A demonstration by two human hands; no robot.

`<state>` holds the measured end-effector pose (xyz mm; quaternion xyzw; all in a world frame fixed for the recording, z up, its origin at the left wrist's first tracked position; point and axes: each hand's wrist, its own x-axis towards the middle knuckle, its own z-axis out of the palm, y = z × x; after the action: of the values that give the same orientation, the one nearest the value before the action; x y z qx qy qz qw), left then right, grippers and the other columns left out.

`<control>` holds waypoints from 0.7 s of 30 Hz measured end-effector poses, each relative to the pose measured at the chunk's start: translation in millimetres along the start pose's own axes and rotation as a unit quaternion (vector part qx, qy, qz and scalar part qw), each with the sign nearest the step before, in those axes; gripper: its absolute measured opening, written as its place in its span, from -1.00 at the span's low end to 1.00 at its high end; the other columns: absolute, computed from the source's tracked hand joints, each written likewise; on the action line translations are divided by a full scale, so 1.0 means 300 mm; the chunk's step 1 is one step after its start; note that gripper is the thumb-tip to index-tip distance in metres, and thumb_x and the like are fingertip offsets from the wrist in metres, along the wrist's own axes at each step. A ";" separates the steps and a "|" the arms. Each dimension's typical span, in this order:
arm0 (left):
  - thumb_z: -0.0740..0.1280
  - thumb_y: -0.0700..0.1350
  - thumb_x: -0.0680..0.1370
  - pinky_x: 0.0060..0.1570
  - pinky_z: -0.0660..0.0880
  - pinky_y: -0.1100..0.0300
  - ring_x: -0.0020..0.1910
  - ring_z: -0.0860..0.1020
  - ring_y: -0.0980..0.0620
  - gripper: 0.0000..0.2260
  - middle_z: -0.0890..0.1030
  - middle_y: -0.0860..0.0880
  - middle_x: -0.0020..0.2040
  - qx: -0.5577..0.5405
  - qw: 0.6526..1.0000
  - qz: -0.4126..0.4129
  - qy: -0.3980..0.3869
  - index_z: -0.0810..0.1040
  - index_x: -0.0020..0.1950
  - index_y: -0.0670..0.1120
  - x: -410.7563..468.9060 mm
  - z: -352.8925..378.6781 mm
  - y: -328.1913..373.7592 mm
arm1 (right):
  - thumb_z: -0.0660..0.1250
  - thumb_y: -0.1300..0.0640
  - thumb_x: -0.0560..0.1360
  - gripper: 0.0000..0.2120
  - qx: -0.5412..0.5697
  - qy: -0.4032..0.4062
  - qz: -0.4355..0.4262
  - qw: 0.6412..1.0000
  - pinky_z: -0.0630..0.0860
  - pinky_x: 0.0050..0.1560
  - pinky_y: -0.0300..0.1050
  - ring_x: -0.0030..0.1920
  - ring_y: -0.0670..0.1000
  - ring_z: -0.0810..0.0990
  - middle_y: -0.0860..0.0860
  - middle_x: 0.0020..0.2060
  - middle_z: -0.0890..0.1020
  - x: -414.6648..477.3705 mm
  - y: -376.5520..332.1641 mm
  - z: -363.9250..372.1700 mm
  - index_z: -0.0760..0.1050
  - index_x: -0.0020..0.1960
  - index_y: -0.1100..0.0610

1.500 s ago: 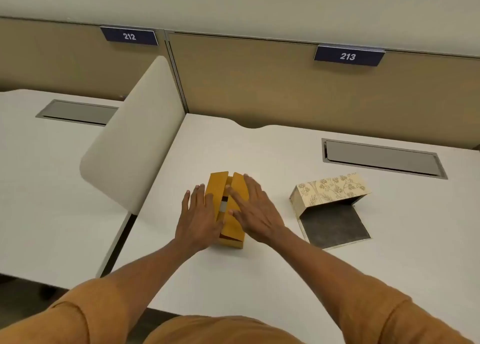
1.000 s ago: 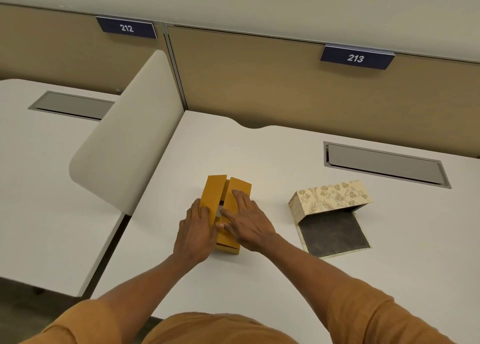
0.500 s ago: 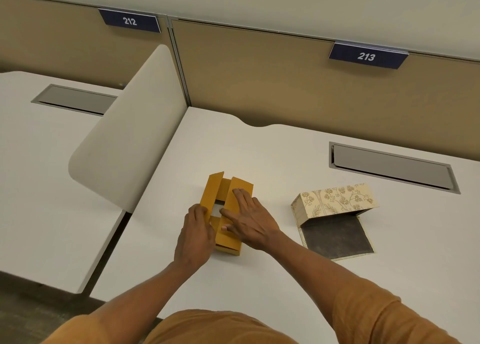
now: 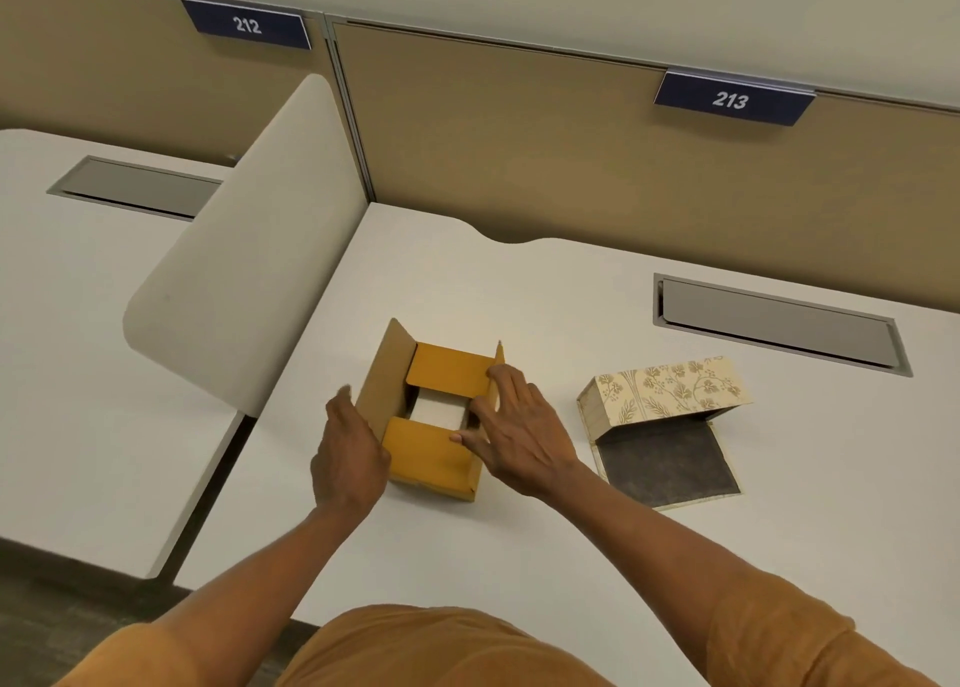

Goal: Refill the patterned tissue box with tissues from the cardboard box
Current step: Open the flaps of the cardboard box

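An orange-yellow cardboard box [image 4: 428, 458] sits on the white desk [image 4: 571, 556], its two long flaps spread outward. The two short inner flaps still lie across the top, and white tissues [image 4: 437, 410] show in the gap between them. My left hand [image 4: 347, 460] holds the left long flap back. My right hand [image 4: 511, 434] presses the right long flap outward, fingers at its edge. The patterned tissue box [image 4: 665, 390] lies to the right, floral lid tipped up and its dark grey inside panel [image 4: 667, 465] flat on the desk.
A rounded cream divider [image 4: 244, 271] stands left of the cardboard box, with a second desk beyond it. A grey cable hatch [image 4: 776, 325] lies behind the patterned box. Tan partition panels carry signs 212 [image 4: 247, 25] and 213 [image 4: 731, 99].
My two hands have pulled the box's long flaps apart from nearly closed to wide open, uncovering the inner flaps and the tissues. The view has shifted slightly.
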<state>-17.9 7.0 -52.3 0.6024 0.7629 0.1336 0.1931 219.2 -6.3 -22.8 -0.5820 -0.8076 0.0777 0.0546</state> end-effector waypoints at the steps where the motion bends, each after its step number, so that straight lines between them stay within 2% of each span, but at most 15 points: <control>1: 0.40 -0.31 0.62 -0.24 0.51 -0.05 0.13 0.66 -0.31 -0.28 0.41 -0.26 0.53 0.015 1.000 0.006 0.005 0.09 0.69 -0.15 0.000 0.003 -0.003 | 0.11 -0.32 0.72 -0.43 -0.003 0.023 0.008 1.000 0.60 0.21 0.18 0.46 0.28 0.46 0.29 0.44 0.51 -0.021 0.012 -0.001 0.60 0.15 0.16; 3: 0.43 -0.34 0.58 -0.31 0.49 0.01 0.15 0.63 -0.29 -0.10 0.26 -0.28 0.64 0.057 0.998 0.032 0.000 -0.05 0.75 -0.08 -0.003 0.009 -0.002 | 0.12 -0.29 0.73 -0.45 -0.023 0.051 0.024 0.998 0.60 0.15 0.15 0.40 0.25 0.48 0.26 0.38 0.54 -0.063 0.042 0.007 0.60 0.13 0.17; 5: 0.46 -0.36 0.53 -0.32 0.55 -0.01 0.14 0.60 -0.29 0.00 0.10 -0.31 0.70 0.096 0.994 0.056 -0.015 -0.09 0.77 0.00 -0.010 0.012 0.004 | 0.19 -0.23 0.72 -0.51 -0.044 0.047 0.045 0.997 0.62 0.19 0.15 0.41 0.26 0.51 0.27 0.37 0.56 -0.102 0.066 0.024 0.64 0.11 0.18; 7: 0.48 -0.35 0.48 -0.20 0.62 -0.09 0.14 0.57 -0.31 0.04 -0.01 -0.35 0.72 0.128 0.990 0.059 -0.020 -0.07 0.78 0.04 -0.010 0.008 0.012 | 0.30 -0.13 0.70 -0.60 -0.065 0.012 0.061 0.996 0.62 0.29 0.19 0.47 0.29 0.50 0.30 0.42 0.55 -0.134 0.085 0.048 0.65 0.15 0.20; 9: 0.47 -0.30 0.51 0.06 0.61 -0.19 0.29 0.52 -0.36 -0.03 -0.07 -0.39 0.72 0.156 0.986 0.051 -0.013 -0.03 0.77 0.01 -0.002 0.003 0.010 | 0.32 -0.09 0.70 -0.62 -0.066 -0.029 0.068 0.995 0.56 0.41 0.22 0.56 0.31 0.43 0.30 0.50 0.51 -0.157 0.100 0.074 0.63 0.24 0.22; 11: 0.42 -0.21 0.59 0.35 0.50 -0.27 0.54 0.35 -0.41 -0.14 -0.14 -0.39 0.72 0.173 0.984 0.042 -0.009 0.01 0.77 -0.04 0.010 -0.005 0.003 | 0.26 -0.11 0.72 -0.58 -0.049 -0.062 0.068 0.995 0.47 0.49 0.22 0.62 0.29 0.36 0.28 0.56 0.45 -0.167 0.109 0.094 0.57 0.35 0.21; 14: 0.23 0.07 0.73 0.63 0.22 -0.29 0.70 0.12 -0.38 -0.33 -0.19 -0.36 0.74 0.167 0.985 0.043 -0.019 0.07 0.76 -0.14 0.038 -0.011 -0.015 | 0.20 -0.13 0.74 -0.56 -0.028 -0.084 0.058 0.994 0.47 0.48 0.18 0.59 0.27 0.38 0.23 0.57 0.43 -0.159 0.109 0.119 0.50 0.42 0.17; 17: 0.01 0.32 0.72 0.72 -0.05 -0.25 0.75 -0.05 -0.31 -0.22 -0.17 -0.33 0.75 0.184 0.980 0.033 -0.069 0.06 0.75 -0.20 0.068 0.005 -0.038 | 0.20 -0.12 0.73 -0.58 -0.011 -0.094 0.044 0.995 0.52 0.40 0.15 0.49 0.25 0.44 0.20 0.52 0.45 -0.136 0.102 0.137 0.47 0.44 0.12; 21: -0.13 0.44 0.66 0.72 -0.18 -0.28 0.76 -0.13 -0.28 -0.11 -0.15 -0.31 0.76 0.172 0.976 -0.027 -0.127 0.03 0.75 -0.23 0.089 0.038 -0.026 | 0.25 -0.05 0.73 -0.56 -0.002 -0.085 0.035 0.996 0.59 0.31 0.18 0.43 0.30 0.48 0.27 0.49 0.46 -0.109 0.096 0.154 0.42 0.56 0.07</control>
<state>-24.9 30.6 -69.5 0.6182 0.7593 -0.0828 0.1855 248.1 -31.3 -73.5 -0.6011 -0.7888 0.1269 -0.0184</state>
